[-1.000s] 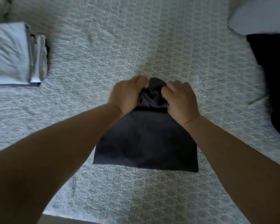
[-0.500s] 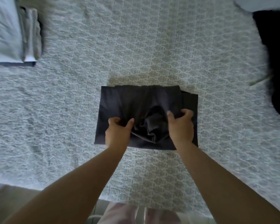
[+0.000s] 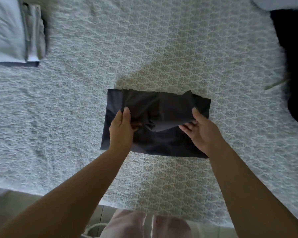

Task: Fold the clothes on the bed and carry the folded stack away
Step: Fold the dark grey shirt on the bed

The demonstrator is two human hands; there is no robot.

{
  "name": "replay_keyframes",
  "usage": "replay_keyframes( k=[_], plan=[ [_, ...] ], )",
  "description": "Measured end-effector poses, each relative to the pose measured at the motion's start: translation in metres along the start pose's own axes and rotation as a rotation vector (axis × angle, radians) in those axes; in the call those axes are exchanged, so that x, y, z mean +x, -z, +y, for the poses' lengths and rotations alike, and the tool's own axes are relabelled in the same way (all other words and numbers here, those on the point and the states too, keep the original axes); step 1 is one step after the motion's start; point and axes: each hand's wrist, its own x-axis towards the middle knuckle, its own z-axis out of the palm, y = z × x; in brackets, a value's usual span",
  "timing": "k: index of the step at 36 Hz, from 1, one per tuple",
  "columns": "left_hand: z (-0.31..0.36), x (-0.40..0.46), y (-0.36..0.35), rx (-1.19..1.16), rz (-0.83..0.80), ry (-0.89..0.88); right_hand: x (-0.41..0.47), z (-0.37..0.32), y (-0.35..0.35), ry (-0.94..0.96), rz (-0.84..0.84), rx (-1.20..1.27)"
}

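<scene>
A dark grey garment [image 3: 163,143] lies folded into a rectangle in the middle of the bed [image 3: 162,48]. Its upper layer is doubled back toward me and bunched in the centre. My left hand [image 3: 122,129] pinches the left side of that upper layer, thumb on top and fingers tucked under. My right hand [image 3: 200,130] holds the right side of the same layer, thumb over the fabric and fingers beneath it. A stack of folded pale clothes [image 3: 12,31] sits at the far left of the bed.
A black garment [image 3: 294,66] lies heaped at the right edge of the bed, with a pale item [image 3: 279,2] above it at the top right corner. The bed's near edge runs along the bottom, with the floor and my legs [image 3: 144,225] below it.
Both hands carried the far end of the dark garment toward me, doubling it over the near part. Since half a second ago the hands have spread apart along the folded layer.
</scene>
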Motion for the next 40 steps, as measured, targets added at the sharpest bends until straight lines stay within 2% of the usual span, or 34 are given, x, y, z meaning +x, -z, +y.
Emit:
replay_keyframes(
  k=[3,5,8,11,13,14,17,19,21,23,26,30,33,35,37,39,40],
  plan=[
    [-0.021,0.001,0.01,0.155,-0.073,0.218,0.002,0.024,0.017,-0.127,0.189,-0.341],
    [-0.04,0.0,0.017,0.316,-0.09,0.292,0.004,0.039,0.028,-0.178,0.282,-0.542],
    [-0.052,-0.003,0.022,0.488,-0.036,0.257,0.006,0.049,0.035,-0.122,0.327,-0.637],
    [-0.051,-0.004,0.017,0.499,0.066,0.213,0.004,0.054,0.032,-0.03,0.377,-0.683],
    [-0.046,-0.012,0.01,0.509,0.131,0.115,-0.002,0.057,0.026,0.063,0.452,-0.857],
    [-0.044,-0.017,0.006,0.539,0.155,0.011,-0.005,0.058,0.021,0.135,0.508,-1.003],
    [-0.035,-0.024,-0.008,0.749,0.199,-0.353,-0.011,0.058,-0.002,0.548,0.651,-1.4],
    [-0.027,-0.022,-0.026,0.874,0.133,-0.548,-0.007,0.058,-0.02,0.836,0.569,-1.517],
    [-0.023,-0.015,-0.044,1.031,0.013,-0.637,0.005,0.058,-0.033,0.954,0.409,-1.631],
    [-0.034,-0.004,-0.053,1.243,-0.108,-0.608,0.022,0.06,-0.033,0.867,0.257,-1.8],
    [-0.071,0.016,-0.036,1.489,-0.248,-0.534,0.045,0.069,-0.002,0.674,0.183,-2.047],
    [-0.093,0.032,-0.001,1.539,-0.262,-0.578,0.044,0.075,0.036,0.737,0.203,-2.028],
    [-0.088,0.035,0.008,1.511,-0.222,-0.528,0.037,0.071,0.048,0.712,0.263,-2.021],
    [-0.081,0.033,0.016,1.466,-0.133,-0.467,0.029,0.067,0.053,0.7,0.318,-1.975],
    [-0.072,0.032,0.026,1.266,0.073,-0.352,0.023,0.062,0.057,0.669,0.447,-1.817],
    [-0.065,0.038,0.035,1.005,0.256,-0.151,0.019,0.054,0.058,0.607,0.603,-1.496],
    [-0.062,0.041,0.038,0.915,0.294,-0.047,0.018,0.049,0.057,0.555,0.662,-1.302]
  ],
)
